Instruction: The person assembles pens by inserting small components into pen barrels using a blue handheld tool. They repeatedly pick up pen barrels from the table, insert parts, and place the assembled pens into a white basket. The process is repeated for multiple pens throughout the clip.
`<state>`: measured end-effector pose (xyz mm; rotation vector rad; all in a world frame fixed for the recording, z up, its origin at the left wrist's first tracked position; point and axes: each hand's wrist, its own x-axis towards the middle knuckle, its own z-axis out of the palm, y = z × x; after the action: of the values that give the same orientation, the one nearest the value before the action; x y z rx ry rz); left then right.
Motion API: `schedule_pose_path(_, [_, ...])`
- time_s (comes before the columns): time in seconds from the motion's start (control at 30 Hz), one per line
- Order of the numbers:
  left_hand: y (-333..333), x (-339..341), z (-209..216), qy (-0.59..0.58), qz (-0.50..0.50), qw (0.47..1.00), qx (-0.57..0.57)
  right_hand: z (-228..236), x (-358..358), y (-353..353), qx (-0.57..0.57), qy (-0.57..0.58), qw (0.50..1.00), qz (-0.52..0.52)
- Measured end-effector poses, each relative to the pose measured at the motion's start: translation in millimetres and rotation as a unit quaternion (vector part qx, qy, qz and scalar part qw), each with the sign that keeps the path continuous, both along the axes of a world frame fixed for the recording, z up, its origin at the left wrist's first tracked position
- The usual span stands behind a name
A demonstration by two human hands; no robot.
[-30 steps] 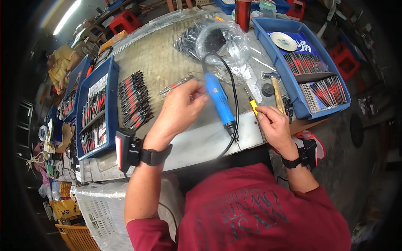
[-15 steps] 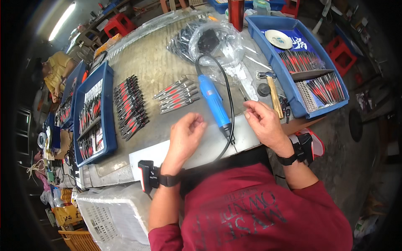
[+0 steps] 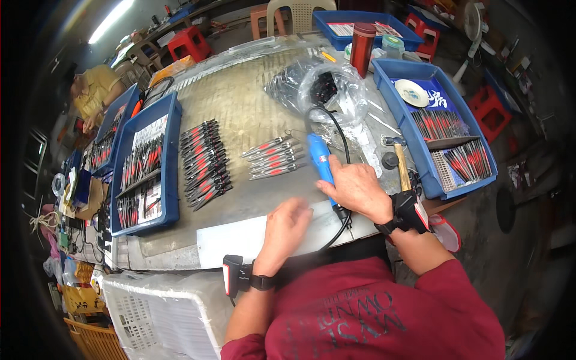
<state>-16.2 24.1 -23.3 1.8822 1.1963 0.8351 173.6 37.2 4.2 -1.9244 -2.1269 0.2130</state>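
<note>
My right hand [image 3: 360, 191] lies over a blue electric screwdriver [image 3: 320, 157], its fingers wrapped around the body. The screwdriver's black tip points toward me, over a white board [image 3: 234, 239] at the table's front edge. A black cable [image 3: 342, 137] loops from its far end round to the board. My left hand [image 3: 287, 225] hovers above the board, left of the screwdriver, its fingers smeared by motion. Beyond it lie a small group of silver-and-red pen-like pieces [image 3: 273, 159] and a longer stack of black-and-red ones [image 3: 204, 162].
Blue trays with similar pieces stand at left [image 3: 171, 180] and right [image 3: 420, 144]. A hammer [image 3: 403, 165] lies beside the right tray. Clear plastic bags [image 3: 354, 96] and a red flask [image 3: 362, 51] are farther back. A white crate [image 3: 162, 282] stands front left; another person [image 3: 99, 90] sits far left.
My right hand has moved left onto the electric screwdriver and closed around it. My left hand stays near the board, now blurred. The whole view has shifted slightly.
</note>
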Motion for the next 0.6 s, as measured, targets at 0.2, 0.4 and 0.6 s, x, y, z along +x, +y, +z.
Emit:
schedule_pose_path(0.2, [-0.2,-0.3,-4.7,-0.02,0.009,0.999,-0.025,-7.0,-5.9,4.3,-0.049,-0.015,0.999,-0.009])
schedule_pose_path(0.4, [-1.1,-4.1,-4.7,-0.038,0.012,0.999,-0.013,-13.6,1.1,-1.3,-0.057,0.094,0.992,-0.064])
schedule_pose_path(0.6, [1.3,-13.4,-7.3,-0.026,0.036,0.999,0.003,-24.2,10.0,-15.7,0.035,0.245,0.963,-0.104])
